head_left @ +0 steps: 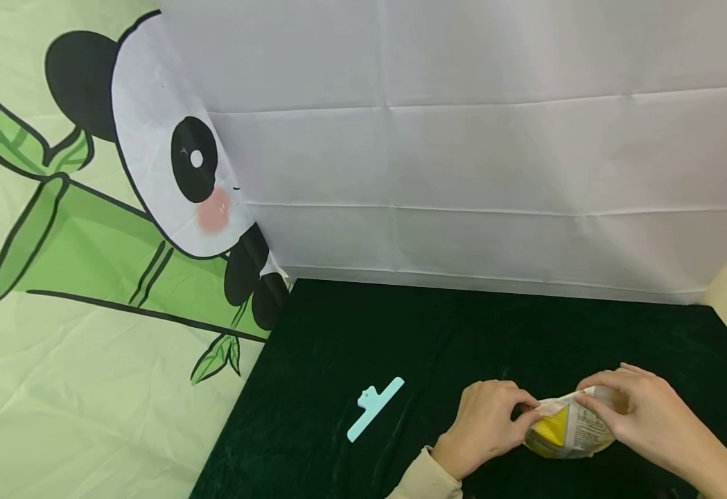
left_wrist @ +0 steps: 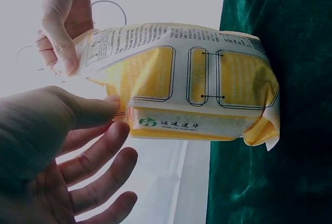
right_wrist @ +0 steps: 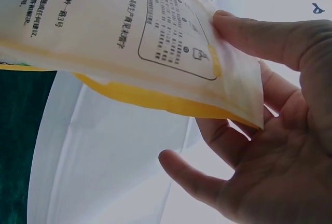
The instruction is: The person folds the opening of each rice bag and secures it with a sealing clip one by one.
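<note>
The yellow snack pouch (head_left: pixel 565 431) stands on the dark green bench (head_left: pixel 400 333), its top edge pinched between left hand (head_left: pixel 484 424) and right hand (head_left: pixel 640 416), light-blue bag clip (head_left: pixel 373 409) lying nearer the left.

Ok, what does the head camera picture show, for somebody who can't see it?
Two hands hold a yellow and white snack bag by its top on a dark green cloth: left hand, right hand. A light blue bag clip lies to the left.
</note>
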Motion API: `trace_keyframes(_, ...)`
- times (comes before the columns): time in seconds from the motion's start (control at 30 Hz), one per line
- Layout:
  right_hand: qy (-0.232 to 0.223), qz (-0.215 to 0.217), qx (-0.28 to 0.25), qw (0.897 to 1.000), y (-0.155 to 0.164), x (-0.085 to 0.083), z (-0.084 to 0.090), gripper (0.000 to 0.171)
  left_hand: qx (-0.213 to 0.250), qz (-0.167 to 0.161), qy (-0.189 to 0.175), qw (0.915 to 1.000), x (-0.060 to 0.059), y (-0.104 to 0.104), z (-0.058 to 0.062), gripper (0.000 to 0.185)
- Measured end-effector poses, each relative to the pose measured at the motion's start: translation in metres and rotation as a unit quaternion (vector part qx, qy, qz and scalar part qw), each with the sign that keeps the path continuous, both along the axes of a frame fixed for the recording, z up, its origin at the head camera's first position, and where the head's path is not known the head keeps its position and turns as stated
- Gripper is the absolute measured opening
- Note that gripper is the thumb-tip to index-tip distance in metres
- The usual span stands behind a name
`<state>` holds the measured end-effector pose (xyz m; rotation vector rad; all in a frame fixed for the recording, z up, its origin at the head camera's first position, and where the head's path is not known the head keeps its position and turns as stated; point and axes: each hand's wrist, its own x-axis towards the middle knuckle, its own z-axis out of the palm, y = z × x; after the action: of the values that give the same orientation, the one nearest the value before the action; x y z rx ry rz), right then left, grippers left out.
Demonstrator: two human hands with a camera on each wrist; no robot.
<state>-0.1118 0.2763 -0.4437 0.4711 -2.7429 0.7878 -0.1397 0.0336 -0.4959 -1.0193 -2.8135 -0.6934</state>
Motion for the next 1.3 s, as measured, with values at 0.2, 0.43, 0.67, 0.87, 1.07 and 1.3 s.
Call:
trace_keyframes(0.2,0.004,-0.002,0.016,1.0,-0.003,0.005,0.001,0.025,-0.002,-0.009,-0.01,0.9999,0.003,-0.005,-0.002,0.019)
trace_keyframes(0.43,0.002,-0.003,0.012,1.0,-0.007,0.01,0.001,0.024,0.026,-0.013,-0.005,0.9996,0.007,-0.013,-0.005,0.018)
trace_keyframes(0.67,-0.028,-0.011,0.02,0.999,-0.01,0.017,0.002,0.019,0.033,0.007,-0.012,0.9994,0.011,-0.025,-0.006,0.022)
trace_keyframes(0.87,-0.018,-0.008,0.026,0.999,-0.012,0.021,0.002,0.021,0.034,0.022,-0.03,0.9987,0.011,-0.032,-0.007,0.027)
trace_keyframes(1.07,-0.036,-0.012,0.025,0.999,-0.013,0.021,0.004,0.018,0.037,0.026,-0.035,0.9983,0.011,-0.036,-0.007,0.026)
trace_keyframes(1.3,-0.044,-0.019,0.03,0.998,-0.012,0.021,0.006,0.017,0.045,0.039,-0.042,0.9974,0.009,-0.043,-0.005,0.024)
